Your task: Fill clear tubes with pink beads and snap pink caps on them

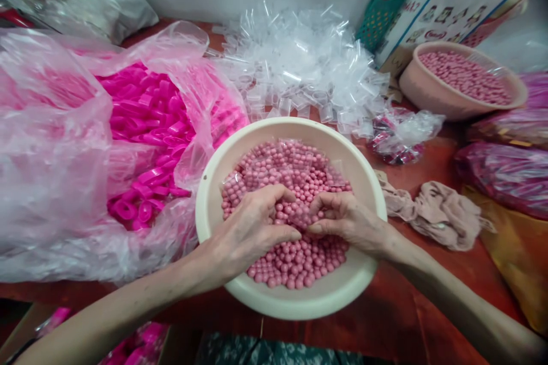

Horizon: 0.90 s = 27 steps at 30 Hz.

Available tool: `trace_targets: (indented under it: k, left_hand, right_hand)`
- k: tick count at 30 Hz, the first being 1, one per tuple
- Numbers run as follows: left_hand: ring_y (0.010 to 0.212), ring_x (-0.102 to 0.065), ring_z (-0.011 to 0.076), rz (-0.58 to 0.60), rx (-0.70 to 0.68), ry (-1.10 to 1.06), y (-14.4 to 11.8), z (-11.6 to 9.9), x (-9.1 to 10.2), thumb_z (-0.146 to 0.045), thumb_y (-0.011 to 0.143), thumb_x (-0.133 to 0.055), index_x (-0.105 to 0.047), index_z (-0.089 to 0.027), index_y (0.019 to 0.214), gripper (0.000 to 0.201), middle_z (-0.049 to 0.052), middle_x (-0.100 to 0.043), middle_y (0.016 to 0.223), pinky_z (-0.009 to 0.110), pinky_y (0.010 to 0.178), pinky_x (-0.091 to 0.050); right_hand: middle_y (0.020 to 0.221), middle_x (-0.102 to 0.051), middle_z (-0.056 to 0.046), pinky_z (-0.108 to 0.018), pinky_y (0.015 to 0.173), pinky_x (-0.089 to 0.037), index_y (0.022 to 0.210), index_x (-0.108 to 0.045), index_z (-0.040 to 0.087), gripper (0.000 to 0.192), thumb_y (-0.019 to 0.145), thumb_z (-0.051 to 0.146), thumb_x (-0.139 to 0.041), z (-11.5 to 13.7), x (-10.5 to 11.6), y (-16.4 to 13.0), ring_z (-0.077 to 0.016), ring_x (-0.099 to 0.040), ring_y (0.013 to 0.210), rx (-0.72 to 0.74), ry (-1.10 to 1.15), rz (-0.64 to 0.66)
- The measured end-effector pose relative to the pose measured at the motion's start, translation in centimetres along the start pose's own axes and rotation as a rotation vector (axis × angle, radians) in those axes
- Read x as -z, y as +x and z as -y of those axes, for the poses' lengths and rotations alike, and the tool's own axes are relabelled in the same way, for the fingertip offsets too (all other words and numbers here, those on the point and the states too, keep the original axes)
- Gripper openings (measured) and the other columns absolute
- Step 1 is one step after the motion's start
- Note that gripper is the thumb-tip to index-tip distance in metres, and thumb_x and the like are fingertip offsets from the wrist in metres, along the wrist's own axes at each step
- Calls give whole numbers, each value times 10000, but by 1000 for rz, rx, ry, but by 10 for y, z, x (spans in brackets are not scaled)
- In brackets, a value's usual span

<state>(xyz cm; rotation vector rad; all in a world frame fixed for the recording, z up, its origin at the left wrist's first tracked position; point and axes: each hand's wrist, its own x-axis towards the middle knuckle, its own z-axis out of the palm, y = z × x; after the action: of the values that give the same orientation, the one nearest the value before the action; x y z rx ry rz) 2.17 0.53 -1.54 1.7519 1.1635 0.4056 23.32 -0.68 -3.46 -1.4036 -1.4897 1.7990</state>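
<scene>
I'm looking down at 2 hands in the cream bowl point(214, 182), which sits on the red desk point(432, 274) right at the near edge. The bowl is heaped with small pink beads point(295, 168). The left hand point(252, 228) is curled, fingers bent down into the beads, and the right hand point(342, 219) meets it fingertip to fingertip in the middle of the bowl. Between them they pinch a small clear packet point(299, 218) with beads inside it; both hands are closed narrow around it.

Left of the bowl, touching it, a big clear plastic bag point(51, 142) lies open, full of bright pink caps point(145, 120). Behind the bowl there's a pile of clear little tubes point(299, 63). Far right, a 2nd bowl point(428, 97) holds more pink beads. A crumpled cloth point(432, 214) lies just right of the near bowl.
</scene>
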Motion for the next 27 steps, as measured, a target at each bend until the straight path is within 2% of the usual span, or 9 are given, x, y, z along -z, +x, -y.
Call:
trace_targets:
  k: [4, 8, 11, 14, 17, 20, 23, 25, 27]
  left_hand:
    - [751, -541, 159, -36, -11, 65, 0, 5, -2, -274, 753, -641, -564, -203, 957, 229, -21, -580, 803, 261, 646, -398]
    - [927, -535, 211, 57, -59, 105, -4, 17, -3, -361, 796, -593, -545, -223, 1096, 334, 27, -598, 1007, 314, 781, -425]
    - [1015, -518, 221, 41, -137, 94, -3, 19, -4, -337, 816, -581, -542, -244, 1142, 341, 33, -593, 1100, 346, 882, -393]
    - [876, -569, 180, 10, -190, 35, 2, 9, -5, -268, 831, -572, -613, -203, 987, 175, 14, -637, 929, 304, 809, -416]
    - [775, -596, 144, 23, -213, -75, 6, -6, -4, -193, 823, -575, -638, -177, 870, 79, -8, -654, 820, 259, 736, -437]
    - [801, -619, 138, 40, -176, -184, 7, -14, -4, -147, 797, -595, -649, -176, 885, 108, -13, -676, 845, 241, 745, -453]
    - [811, -626, 143, 76, -108, -275, 7, -12, -3, -166, 806, -582, -647, -168, 883, 102, -6, -683, 847, 242, 740, -464]
    - [809, -626, 151, 90, -62, -296, 6, -9, -2, -191, 817, -568, -641, -161, 882, 103, 4, -681, 848, 251, 734, -467]
    - [800, -619, 156, 99, -29, -257, 5, -7, -1, -217, 824, -559, -640, -162, 890, 118, 8, -675, 844, 262, 728, -460]
  right_hand:
    - [629, -548, 49, -199, 518, -347, 769, -573, 168, 139, 704, 218, -685, 3, 5, -3, -79, -470, 560, -26, 42, 12]
    - [656, -531, 44, -198, 528, -349, 780, -574, 161, 137, 714, 216, -680, 9, 12, -8, -78, -463, 589, -26, -40, -15]
    - [657, -534, 42, -193, 498, -333, 797, -563, 159, 140, 715, 191, -671, 14, 14, -11, -71, -445, 563, -59, 4, -6]
    - [704, -574, 20, -208, 533, -386, 802, -557, 163, 162, 710, 208, -683, 14, 12, -12, -87, -493, 599, -72, 103, 34]
    - [745, -586, 13, -235, 630, -429, 789, -564, 163, 172, 715, 240, -699, 11, 5, -11, -104, -531, 680, -16, 158, 57]
    - [732, -566, 29, -235, 661, -424, 779, -572, 160, 172, 731, 268, -697, 11, -3, -8, -100, -525, 687, 43, 153, 76]
    - [732, -566, 30, -235, 678, -420, 749, -581, 155, 157, 759, 278, -678, 14, -8, -7, -106, -532, 705, 121, 32, 57]
    - [786, -600, 17, -249, 710, -435, 821, -602, 162, 140, 777, 280, -664, 17, -9, -8, -125, -562, 756, 171, -44, 18]
    - [907, -634, -8, -280, 795, -447, 953, -610, 182, 206, 777, 271, -668, 20, -7, -10, -154, -586, 870, 233, -90, -23]
